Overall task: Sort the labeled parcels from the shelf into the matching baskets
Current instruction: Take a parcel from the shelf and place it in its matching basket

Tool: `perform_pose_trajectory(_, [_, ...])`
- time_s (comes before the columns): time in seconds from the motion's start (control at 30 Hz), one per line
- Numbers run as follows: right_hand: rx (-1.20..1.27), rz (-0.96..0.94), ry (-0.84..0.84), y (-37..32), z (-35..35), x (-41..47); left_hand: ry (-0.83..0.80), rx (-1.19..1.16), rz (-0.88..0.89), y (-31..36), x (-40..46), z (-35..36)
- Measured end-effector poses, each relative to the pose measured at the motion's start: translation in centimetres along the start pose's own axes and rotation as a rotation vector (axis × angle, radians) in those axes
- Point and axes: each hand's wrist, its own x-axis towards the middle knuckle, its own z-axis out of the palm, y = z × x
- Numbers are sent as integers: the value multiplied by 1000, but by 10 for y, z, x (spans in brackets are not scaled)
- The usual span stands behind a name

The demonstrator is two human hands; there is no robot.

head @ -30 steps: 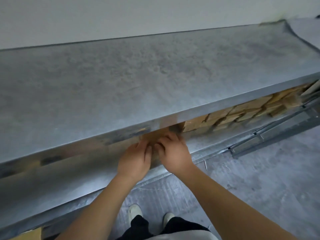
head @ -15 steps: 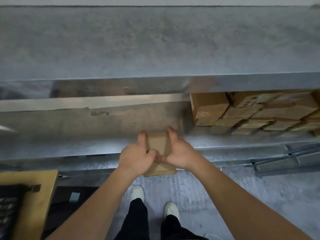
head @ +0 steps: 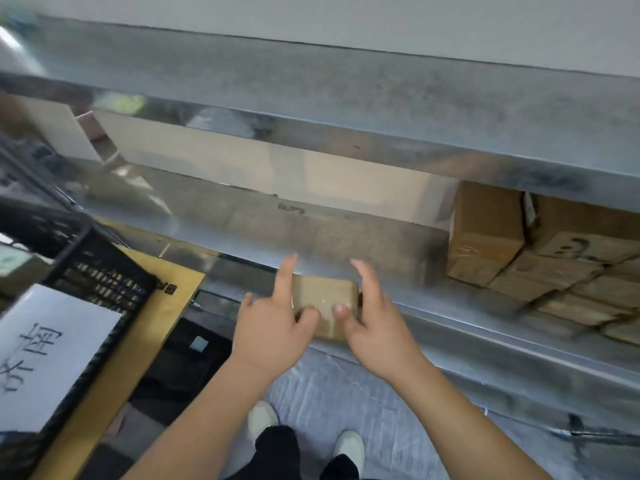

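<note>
The small cardboard parcel (head: 325,308), in the middle of the frame in front of the shelf (head: 450,327) edge, looks light and stiff, with glossy tape that may be a little slippery; its short ends seem the best place to hold it. The left hand (head: 273,327) and right hand (head: 374,327) grip it from either side, thumbs pressing its near face, index fingers sticking up past its far edge. The black basket (head: 97,271) with a paper label sits lower left, more boxes (head: 540,258) at right
</note>
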Motion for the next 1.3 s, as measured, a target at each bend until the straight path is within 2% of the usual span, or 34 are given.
perform_pose_trajectory(0.1, [-66,-60,-74,-21,12,-5,2,30,-6,-18,-16,-14])
perform_pose_trajectory(0.23, [-49,-153,-93,-50,28,-14,172,-141,-47,-35,-42,-38])
perform_pose_trajectory(0.3, [-27,-173,-85,-67,39,-19,213,-155,-49,-44,-53,-51])
perform_pose_trajectory(0.5, [27,-236,-6,-110,94,-28,256,-199,-78,-85,-86,-73])
perform_pose_trajectory(0.67, [67,-229,-26,-153,147,-39,274,-260,-193,-136,-125,-99])
perform_pose_trajectory(0.87, [193,-242,-116,-213,217,-57,341,-234,-241,-206,-169,-140])
perform_pose_trajectory(1.07, [320,-322,-257,-281,275,-67,503,-233,-319,-262,-203,-185])
perform_pose_trajectory(1.3, [449,-276,-421,-337,324,-55,607,-283,-403,-308,-221,-216])
